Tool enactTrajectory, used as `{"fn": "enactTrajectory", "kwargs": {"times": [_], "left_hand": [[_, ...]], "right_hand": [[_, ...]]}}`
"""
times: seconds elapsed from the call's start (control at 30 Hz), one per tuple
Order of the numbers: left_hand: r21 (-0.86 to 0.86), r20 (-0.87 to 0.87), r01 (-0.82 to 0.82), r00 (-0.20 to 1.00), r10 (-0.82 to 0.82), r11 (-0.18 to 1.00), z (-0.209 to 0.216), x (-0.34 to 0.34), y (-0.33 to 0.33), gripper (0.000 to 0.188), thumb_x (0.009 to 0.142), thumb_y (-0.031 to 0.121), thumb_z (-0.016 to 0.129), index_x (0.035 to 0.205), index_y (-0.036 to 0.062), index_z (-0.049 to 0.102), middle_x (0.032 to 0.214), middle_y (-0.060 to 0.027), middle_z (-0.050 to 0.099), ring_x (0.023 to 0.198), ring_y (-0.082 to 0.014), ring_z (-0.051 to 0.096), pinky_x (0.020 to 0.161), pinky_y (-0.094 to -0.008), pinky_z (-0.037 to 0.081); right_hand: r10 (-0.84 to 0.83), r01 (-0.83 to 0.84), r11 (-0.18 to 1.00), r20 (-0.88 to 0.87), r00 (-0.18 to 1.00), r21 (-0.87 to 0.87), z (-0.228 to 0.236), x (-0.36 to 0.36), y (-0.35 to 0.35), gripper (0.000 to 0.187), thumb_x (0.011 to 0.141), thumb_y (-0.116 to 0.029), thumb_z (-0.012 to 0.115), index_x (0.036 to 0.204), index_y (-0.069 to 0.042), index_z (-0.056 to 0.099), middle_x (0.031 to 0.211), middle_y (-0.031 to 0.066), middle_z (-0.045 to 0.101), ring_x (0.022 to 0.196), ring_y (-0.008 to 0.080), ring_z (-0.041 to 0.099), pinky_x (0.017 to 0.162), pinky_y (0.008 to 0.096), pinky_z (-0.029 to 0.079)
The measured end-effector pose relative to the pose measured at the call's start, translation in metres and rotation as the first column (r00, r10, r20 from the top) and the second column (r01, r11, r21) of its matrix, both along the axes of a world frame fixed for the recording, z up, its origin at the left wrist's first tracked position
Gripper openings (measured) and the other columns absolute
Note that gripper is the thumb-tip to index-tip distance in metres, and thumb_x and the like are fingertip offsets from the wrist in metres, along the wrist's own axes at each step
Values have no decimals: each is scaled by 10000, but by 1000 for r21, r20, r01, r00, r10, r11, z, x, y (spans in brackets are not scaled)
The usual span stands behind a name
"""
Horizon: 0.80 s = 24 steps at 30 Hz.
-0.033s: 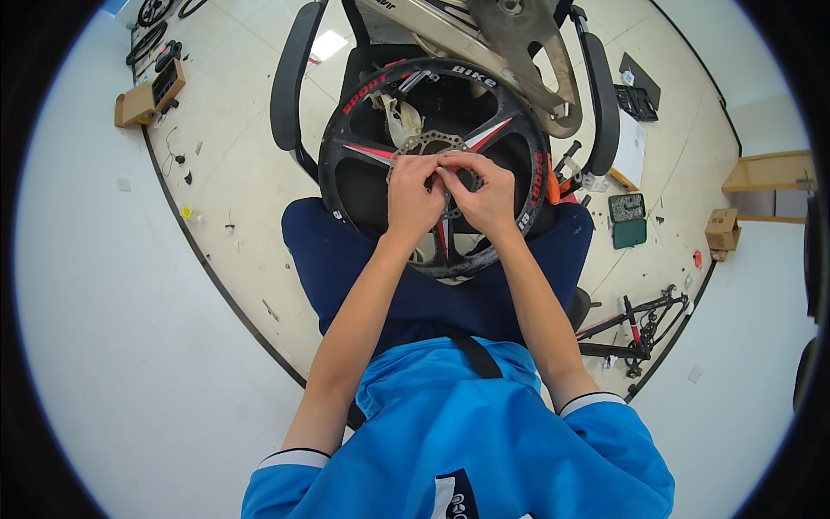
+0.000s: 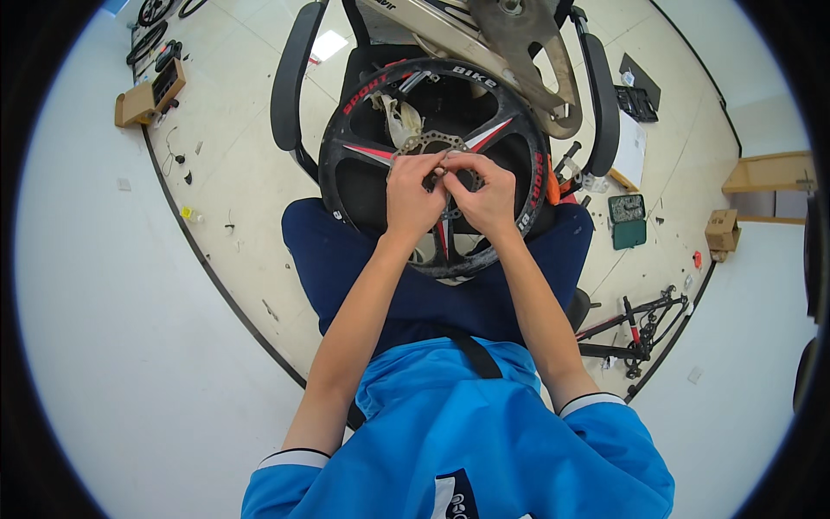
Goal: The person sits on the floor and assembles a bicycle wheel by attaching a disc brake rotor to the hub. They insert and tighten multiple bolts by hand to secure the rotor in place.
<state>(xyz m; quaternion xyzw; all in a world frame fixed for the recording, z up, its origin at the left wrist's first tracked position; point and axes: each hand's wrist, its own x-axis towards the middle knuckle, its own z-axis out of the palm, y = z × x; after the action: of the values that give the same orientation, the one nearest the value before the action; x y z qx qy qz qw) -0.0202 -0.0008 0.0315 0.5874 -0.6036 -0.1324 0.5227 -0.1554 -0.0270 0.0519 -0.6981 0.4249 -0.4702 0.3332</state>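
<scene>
A black bike wheel (image 2: pixel 335 169) with red-and-white spokes lies across the seat of a chair, its near edge over my thighs. At its hub is a perforated metal brake disc (image 2: pixel 430 138), partly covered by my fingers. My left hand (image 2: pixel 415 195) and my right hand (image 2: pixel 486 195) meet above the hub, fingertips pinched together. Whatever sits between the fingertips is too small and too hidden to name. A crumpled whitish cloth or glove (image 2: pixel 402 121) lies between two spokes beyond my left hand.
A beige frame part (image 2: pixel 553 95) rests at the chair's far right, between the armrests (image 2: pixel 296 78). On the floor to the right are a green case (image 2: pixel 628 232), a cardboard box (image 2: pixel 722 230) and a black bike frame (image 2: pixel 635 333). An open box (image 2: pixel 137 104) stands far left.
My fingertips have shifted very slightly against each other over the hub. The wheel and everything around it stay in place.
</scene>
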Motion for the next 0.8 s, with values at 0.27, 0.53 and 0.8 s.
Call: {"fn": "enactTrajectory", "kwargs": {"times": [0.27, 0.53, 0.8], "left_hand": [[60, -98, 46, 994, -40, 997, -3, 3, -1, 182, 806, -2, 709, 980, 0, 763, 926, -137, 746, 882, -334, 687, 803, -399, 554], [78, -20, 48, 999, -46, 996, 1, -2, 1, 136, 827, 8, 697, 955, -14, 738, 959, -151, 732, 893, -353, 676, 795, -424, 546], [88, -76, 78, 995, -72, 993, -4, 3, 1, 130, 835, -14, 682, 956, -18, 730, 953, -155, 731, 908, -362, 677, 795, -430, 543]], "right_hand": [[-1, 1, 1000, 64, 998, -9, 16, 5, 1, 217, 819, -44, 768, 1034, -17, 768, 964, 115, 774, 954, 228, 744, 870, 301, 569], [56, -59, 996, 47, 997, 69, -2, -2, -4, 199, 869, -29, 725, 1059, -29, 787, 1022, 144, 786, 1135, 238, 724, 923, 336, 565], [76, -85, 990, 82, 994, 113, 4, 3, -4, 171, 838, -74, 786, 1002, -24, 799, 1046, 159, 782, 1154, 267, 715, 940, 344, 559]]}}
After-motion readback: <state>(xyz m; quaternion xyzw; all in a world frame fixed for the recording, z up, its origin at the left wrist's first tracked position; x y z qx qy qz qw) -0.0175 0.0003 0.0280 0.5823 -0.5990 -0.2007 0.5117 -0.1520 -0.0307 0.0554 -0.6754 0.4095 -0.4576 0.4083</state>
